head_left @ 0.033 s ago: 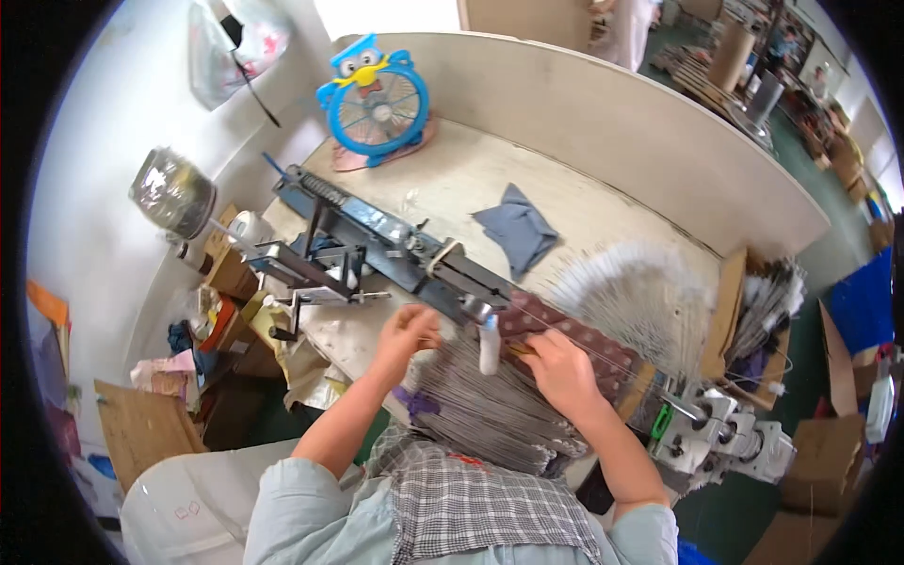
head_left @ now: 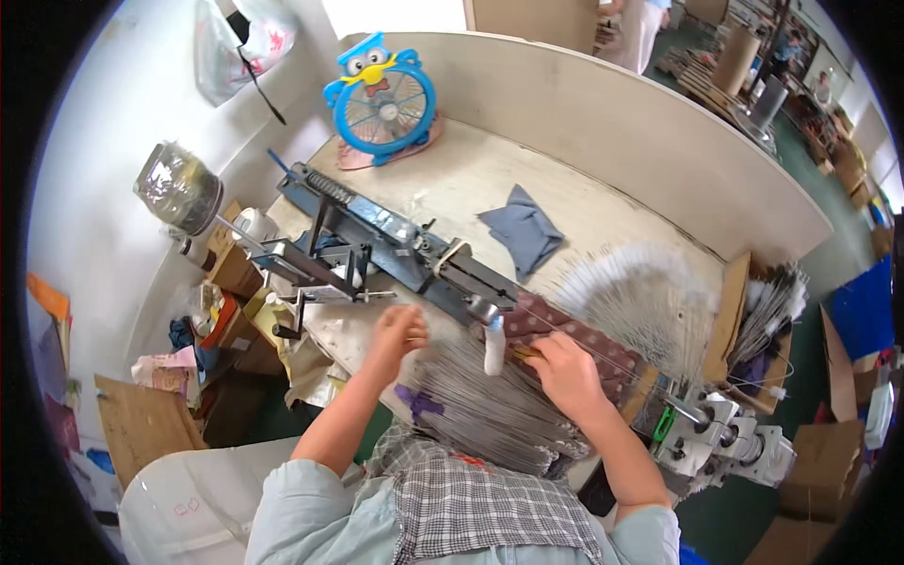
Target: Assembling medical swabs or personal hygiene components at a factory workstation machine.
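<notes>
Nearest the person, at 6 o'clock, a checked cloth (head_left: pixel 490 513) lies over the lap. Just above it one thick bundle of thin grey wires (head_left: pixel 490 405) fans out across the near edge of the workbench (head_left: pixel 452 179), with a purple tie (head_left: pixel 419 403) at its 9 o'clock side.

The left hand (head_left: pixel 395 334) rests at the bundle's 10 o'clock corner, fingers curled in close on the wire ends; whether it grips any cannot be told. The right hand (head_left: pixel 565 377) lies on the bundle's 2 o'clock side, fingers bent and narrow, pinching what looks like a few wires by a small white tube (head_left: pixel 494 347) that stands between the two hands.

Under the right hand's fingertips sits one brown dotted pad (head_left: pixel 565 325). Beyond the hands, one long blue metal machine (head_left: pixel 395 235) runs from 10 o'clock toward the centre.

At 3 o'clock a second fan of wires with white tips (head_left: pixel 640 301) spreads out. Farther off lies one folded grey cloth (head_left: pixel 523 231), and at 12 o'clock stands one blue owl-shaped fan (head_left: pixel 381 104).
</notes>
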A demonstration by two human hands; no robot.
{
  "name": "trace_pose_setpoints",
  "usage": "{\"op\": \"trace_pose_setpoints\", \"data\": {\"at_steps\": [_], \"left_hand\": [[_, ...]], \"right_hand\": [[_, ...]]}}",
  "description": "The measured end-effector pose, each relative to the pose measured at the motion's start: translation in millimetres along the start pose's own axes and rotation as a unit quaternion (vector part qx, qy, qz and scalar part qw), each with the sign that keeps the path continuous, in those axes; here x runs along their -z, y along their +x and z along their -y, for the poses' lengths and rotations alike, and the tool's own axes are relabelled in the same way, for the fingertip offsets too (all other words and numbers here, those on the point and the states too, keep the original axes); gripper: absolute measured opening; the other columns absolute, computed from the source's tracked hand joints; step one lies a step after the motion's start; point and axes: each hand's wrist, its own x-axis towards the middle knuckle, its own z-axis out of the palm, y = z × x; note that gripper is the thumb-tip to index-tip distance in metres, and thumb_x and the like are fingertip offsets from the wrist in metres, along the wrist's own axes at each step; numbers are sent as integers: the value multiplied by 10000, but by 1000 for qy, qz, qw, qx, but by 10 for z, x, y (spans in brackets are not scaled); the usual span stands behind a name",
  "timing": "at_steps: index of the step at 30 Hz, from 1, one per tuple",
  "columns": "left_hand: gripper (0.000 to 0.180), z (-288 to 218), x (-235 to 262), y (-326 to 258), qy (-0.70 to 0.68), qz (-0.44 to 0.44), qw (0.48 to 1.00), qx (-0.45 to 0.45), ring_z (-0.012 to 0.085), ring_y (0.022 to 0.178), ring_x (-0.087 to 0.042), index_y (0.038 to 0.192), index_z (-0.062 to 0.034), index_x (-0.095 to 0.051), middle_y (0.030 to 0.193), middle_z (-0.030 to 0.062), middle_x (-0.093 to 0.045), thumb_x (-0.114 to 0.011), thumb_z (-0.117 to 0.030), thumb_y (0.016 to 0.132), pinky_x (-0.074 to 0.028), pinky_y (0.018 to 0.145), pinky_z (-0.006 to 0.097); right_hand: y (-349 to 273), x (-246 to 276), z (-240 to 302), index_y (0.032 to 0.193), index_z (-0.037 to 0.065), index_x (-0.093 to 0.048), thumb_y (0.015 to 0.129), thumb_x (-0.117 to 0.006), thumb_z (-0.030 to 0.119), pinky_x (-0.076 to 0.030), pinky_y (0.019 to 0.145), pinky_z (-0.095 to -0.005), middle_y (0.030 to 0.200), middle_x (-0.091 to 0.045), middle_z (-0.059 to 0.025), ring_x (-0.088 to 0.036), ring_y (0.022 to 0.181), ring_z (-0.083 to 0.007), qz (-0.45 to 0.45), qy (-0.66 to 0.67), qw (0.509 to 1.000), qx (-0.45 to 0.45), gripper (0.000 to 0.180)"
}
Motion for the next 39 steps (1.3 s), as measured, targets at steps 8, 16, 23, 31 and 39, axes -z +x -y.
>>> {"op": "trace_pose_setpoints", "data": {"at_steps": [8,16,23,31,39], "left_hand": [[222,74,872,50,-198,-163,963,82,108,673,-542,924,-99,-608,785,-24,-588,-642,-307,855,-453,650,257],[127,144,724,108,-202,-256,945,8,86,636,-523,849,-89,-607,712,-26,-563,-651,-207,834,-443,575,238],[92,141,-898,-355,-118,60,991,-19,107,636,-554,837,-38,-624,749,59,-614,-626,-128,857,-450,591,245],[134,217,-1808,-216,-6,178,983,-39,93,637,-563,916,-25,-619,787,54,-637,-557,-143,920,-444,562,222],[155,215,-1756,-225,-43,130,990,-45,66,629,-544,932,-37,-618,784,27,-623,-583,-187,918,-430,564,191]], "right_hand": [[30,-5,59,847,32,-613,763,-673,124,-503,659,-355,834,-574,-104,-589,788,-282,5,-13,1000,-2,138],[-118,485,276,932,41,-627,772,-657,89,-501,663,-354,857,-584,-88,-596,788,-274,10,-30,999,-5,170],[-66,911,152,907,56,-667,773,-673,157,-483,680,-367,801,-644,-85,-600,781,-278,-87,-85,988,-99,167],[-240,1031,-20,970,47,-673,802,-665,161,-486,643,-302,826,-662,-94,-619,687,-211,-47,130,973,-184,203],[-271,1036,13,940,58,-671,765,-693,167,-489,684,-334,814,-641,-55,-606,761,-243,-60,22,996,-61,207]]}}
